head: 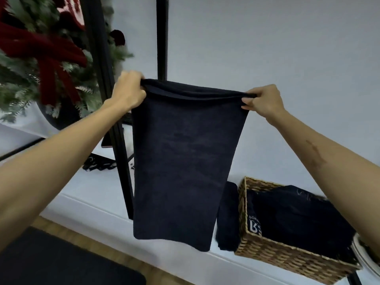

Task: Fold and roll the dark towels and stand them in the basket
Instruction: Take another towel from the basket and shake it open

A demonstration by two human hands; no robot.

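Observation:
A dark navy towel (183,161) hangs in the air, doubled over, its lower edge just above the white surface. My left hand (128,92) grips its top left corner and my right hand (264,100) pinches its top right corner. A woven wicker basket (267,256) stands at the lower right, with dark towels (298,219) lying loosely in it, one showing white lettering. Another folded dark towel (228,217) lies on the surface against the basket's left side.
A white table (86,188) runs under the towel. Black metal posts (102,79) rise behind it. A decorated fir tree with a red bow (47,54) stands at the left, a dark mat (61,262) lies on the floor at the lower left.

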